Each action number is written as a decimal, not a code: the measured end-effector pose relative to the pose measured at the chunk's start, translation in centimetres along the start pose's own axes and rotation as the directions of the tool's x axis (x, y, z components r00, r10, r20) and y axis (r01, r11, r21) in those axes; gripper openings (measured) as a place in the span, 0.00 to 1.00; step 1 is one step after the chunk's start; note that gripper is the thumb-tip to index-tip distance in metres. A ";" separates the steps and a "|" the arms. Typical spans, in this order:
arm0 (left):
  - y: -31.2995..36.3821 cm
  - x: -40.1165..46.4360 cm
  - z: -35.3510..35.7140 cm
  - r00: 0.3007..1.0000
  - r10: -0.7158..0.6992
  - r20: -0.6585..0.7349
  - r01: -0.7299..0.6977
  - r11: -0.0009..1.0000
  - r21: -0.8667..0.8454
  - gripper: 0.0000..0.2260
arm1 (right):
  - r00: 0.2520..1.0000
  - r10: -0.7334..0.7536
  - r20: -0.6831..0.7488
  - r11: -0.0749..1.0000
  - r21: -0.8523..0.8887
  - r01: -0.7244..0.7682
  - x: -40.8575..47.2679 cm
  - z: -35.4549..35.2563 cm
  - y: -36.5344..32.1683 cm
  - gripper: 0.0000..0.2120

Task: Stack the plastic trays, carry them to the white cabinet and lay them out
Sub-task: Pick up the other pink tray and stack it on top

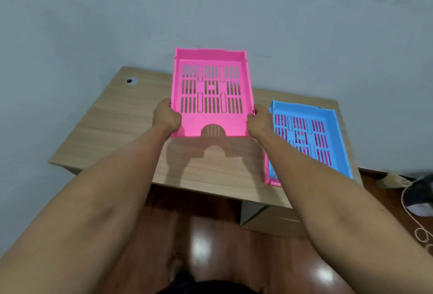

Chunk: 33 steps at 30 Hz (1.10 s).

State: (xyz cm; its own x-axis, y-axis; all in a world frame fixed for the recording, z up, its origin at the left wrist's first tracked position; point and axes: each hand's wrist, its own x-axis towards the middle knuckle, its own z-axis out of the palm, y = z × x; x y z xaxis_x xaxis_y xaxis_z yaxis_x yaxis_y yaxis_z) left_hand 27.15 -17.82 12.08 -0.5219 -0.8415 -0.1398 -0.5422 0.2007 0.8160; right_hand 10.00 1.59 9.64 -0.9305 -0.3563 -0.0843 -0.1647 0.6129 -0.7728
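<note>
A pink slotted plastic tray [212, 120] hangs in the air above the wooden desk [121, 120], casting a shadow on it. My left hand [165, 115] grips its left edge and my right hand [260, 121] grips its right edge, both near the front corners. To the right, a blue tray [328, 115] lies on the desk, nested on another pink tray [273, 182] whose rim shows at the front left corner. My right forearm covers part of the blue tray.
The desk stands against a grey wall [210, 8] and has a cable hole [129, 81] at its back left. Below it is a glossy wooden floor [210, 235]. A dark object with a white cord [419, 195] lies at the right.
</note>
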 end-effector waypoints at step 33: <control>10.0 -16.3 27.5 0.967 0.024 0.253 -0.057 0.990 0.126 0.15 | 0.982 0.190 0.016 0.982 -0.017 -0.190 -3.2 -25.7 25.1 0.14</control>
State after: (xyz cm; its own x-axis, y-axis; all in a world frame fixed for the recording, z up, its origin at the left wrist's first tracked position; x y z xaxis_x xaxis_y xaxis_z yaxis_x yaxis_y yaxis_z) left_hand 12.17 11.72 7.14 -0.6839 -0.6826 -0.2576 -0.5904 0.3103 0.7451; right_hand 0.45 36.20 6.64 -0.9394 -0.2445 -0.2402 0.0100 0.6810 -0.7322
